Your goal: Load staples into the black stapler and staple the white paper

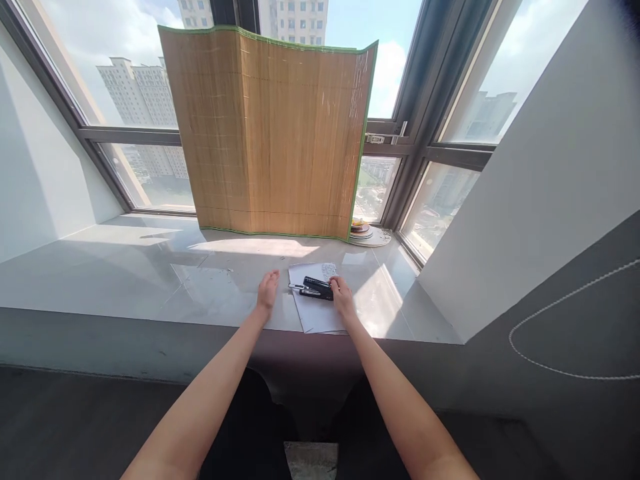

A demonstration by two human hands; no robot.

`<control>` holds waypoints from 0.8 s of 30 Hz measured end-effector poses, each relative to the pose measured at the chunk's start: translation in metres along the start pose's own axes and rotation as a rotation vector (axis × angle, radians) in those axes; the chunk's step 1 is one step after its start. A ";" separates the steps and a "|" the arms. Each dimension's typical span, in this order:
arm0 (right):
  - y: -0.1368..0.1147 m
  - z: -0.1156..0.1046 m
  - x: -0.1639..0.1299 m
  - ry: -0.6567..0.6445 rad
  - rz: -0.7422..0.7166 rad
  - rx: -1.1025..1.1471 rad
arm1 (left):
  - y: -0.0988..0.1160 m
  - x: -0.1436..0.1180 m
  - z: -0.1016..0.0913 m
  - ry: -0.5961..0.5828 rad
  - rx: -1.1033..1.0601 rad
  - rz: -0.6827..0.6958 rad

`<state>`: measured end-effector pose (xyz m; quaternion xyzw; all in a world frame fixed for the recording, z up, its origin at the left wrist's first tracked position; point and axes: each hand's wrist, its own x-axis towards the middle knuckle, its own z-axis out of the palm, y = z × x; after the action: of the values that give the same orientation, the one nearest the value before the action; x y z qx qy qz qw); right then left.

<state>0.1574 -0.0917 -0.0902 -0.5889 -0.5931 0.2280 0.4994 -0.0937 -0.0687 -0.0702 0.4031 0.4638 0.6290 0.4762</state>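
Note:
Over a white sheet of paper (323,315) on the windowsill, my right hand (343,297) is closed around the right end of a black stapler (317,286). The stapler's jaws point left and look spread apart, with a slim silver part jutting from the left end. A patch of small dark print shows on the paper near its top right corner. My left hand (268,292) is held just left of the paper, palm turned toward the stapler, fingers stretched out and holding nothing.
A bamboo mat (280,140) with green edging stands upright against the window at the back of the sill (210,280). Beside its lower right corner lies a stack of plates (367,235). A beaded cord (530,360) hangs at the right.

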 end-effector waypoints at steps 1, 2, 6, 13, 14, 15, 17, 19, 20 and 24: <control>-0.002 -0.001 -0.002 -0.007 -0.022 -0.018 | -0.002 -0.004 0.008 -0.001 -0.109 -0.049; -0.003 -0.001 -0.004 -0.023 -0.059 -0.051 | -0.003 -0.008 0.014 0.000 -0.198 -0.106; -0.006 -0.001 -0.013 -0.069 -0.190 -0.213 | -0.004 -0.019 0.018 0.009 -0.493 -0.320; -0.024 -0.005 -0.032 0.079 -0.698 -0.341 | -0.004 -0.018 0.010 0.004 -0.662 -0.431; -0.030 -0.005 -0.035 0.063 -0.800 -0.369 | -0.004 -0.017 0.010 -0.005 -0.679 -0.429; -0.035 -0.003 -0.037 0.041 -0.891 -0.402 | -0.003 -0.017 0.009 -0.011 -0.693 -0.424; -0.045 0.002 -0.041 0.001 -1.033 -0.472 | -0.002 -0.018 0.009 -0.013 -0.705 -0.416; -0.051 0.008 -0.043 -0.034 -1.125 -0.532 | -0.001 -0.019 0.009 0.003 -0.698 -0.423; -0.051 0.010 -0.044 -0.053 -1.148 -0.554 | -0.001 -0.020 0.009 0.014 -0.692 -0.432; -0.044 0.011 -0.046 -0.111 -1.055 -0.560 | -0.003 -0.019 0.011 0.057 -0.672 -0.445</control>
<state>0.1179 -0.1396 -0.0714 -0.3113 -0.8682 -0.1852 0.3391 -0.0787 -0.0842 -0.0717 0.0972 0.3215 0.6380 0.6929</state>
